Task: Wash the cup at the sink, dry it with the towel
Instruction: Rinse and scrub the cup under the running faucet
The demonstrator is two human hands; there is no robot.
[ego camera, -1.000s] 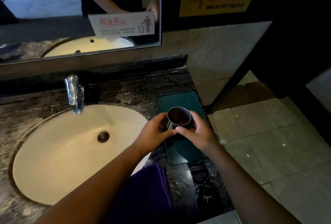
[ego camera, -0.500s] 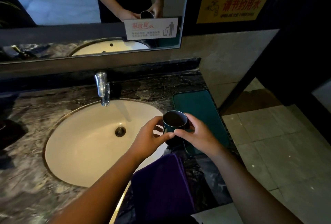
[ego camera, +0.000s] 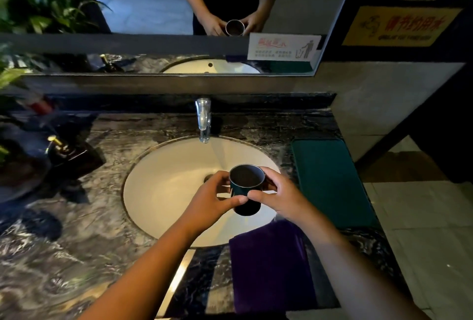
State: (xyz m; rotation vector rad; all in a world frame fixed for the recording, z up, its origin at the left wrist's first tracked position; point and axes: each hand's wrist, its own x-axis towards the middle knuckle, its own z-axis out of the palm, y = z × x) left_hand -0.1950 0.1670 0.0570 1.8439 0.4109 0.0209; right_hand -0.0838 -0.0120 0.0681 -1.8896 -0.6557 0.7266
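Cup point(ego camera: 246, 189): dark, upright, pinched between left hand point(ego camera: 210, 199) and right hand point(ego camera: 281, 198), over right side of sink point(ego camera: 166, 191); purple towel point(ego camera: 268, 268) lay near.

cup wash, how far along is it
Done: the cup is off the counter and held upright over the sink, in the left hand and right hand. In hand: bringing it towards the faucet, where no water is visibly running. Left: the washing itself, then drying with the purple towel, which lies untouched on the counter edge.
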